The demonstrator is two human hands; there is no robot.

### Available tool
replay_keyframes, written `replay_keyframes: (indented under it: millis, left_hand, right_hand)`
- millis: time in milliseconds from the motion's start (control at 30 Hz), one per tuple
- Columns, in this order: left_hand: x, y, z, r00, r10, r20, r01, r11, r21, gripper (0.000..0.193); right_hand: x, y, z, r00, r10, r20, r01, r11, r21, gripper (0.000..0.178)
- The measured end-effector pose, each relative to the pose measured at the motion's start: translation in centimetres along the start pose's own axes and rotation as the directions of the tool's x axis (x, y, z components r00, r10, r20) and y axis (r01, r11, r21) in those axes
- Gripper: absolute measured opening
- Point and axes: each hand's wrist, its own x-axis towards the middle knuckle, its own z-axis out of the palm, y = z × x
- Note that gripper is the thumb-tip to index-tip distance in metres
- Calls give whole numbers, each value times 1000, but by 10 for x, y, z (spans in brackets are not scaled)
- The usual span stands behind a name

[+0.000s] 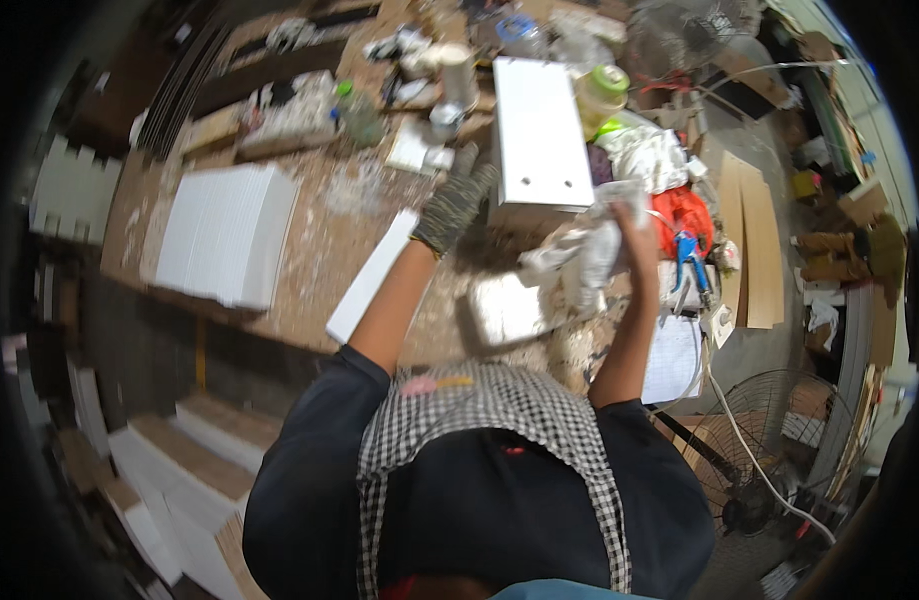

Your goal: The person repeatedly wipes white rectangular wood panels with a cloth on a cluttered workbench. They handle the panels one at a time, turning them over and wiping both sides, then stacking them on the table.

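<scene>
My left hand point(454, 208), in a dark patterned work glove, is open with its fingers stretched out. It is beside the left edge of a stack of white panels point(542, 120); whether it touches the stack I cannot tell. The top panel has two dark holes near its near end. Under my left wrist lies a narrow white strip point(368, 285). My bare right hand point(635, 225) is closed on a crumpled white rag point(592, 255), which hangs down by the stack's near right corner. Below the rag sits a shiny white block-like thing point(512, 308).
A neat stack of white boards point(220, 235) stands on the worn workbench point(315, 255) at left. Bottles, a green-lidded jar point(607, 88) and cloths crowd the back and right. A blue-handled tool point(690, 262) lies near red cloth. A wire-caged fan point(775, 440) stands lower right.
</scene>
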Motion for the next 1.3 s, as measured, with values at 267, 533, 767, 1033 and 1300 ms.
replay_keyframes:
  millis: [267,533,767,1033,1300]
  left_hand:
    - [-255,-21,-119,720,-693,-31,557,551,622,115]
    - [-276,2,-115,718,-678,158,425,607,671,126]
    - [-277,11,-135,758,-634,153,464,690,555,118]
    - [-324,-74,-181,657,-462,596,570,-213,-794,75]
    - [-322,-64,-206,699,-561,445,555,32,-831,81]
  right_hand:
    - [-86,37,24,961,-265,-78,188,834,-519,42]
    - [-105,91,101,847,-521,-105,213,514,-831,51]
    - [-103,99,99,844,-521,-123,207,530,-823,51]
    - [-104,103,101,854,-498,-153,142,505,-851,55]
    - [-131,111,56,907,-38,-420,-53,978,-203,38]
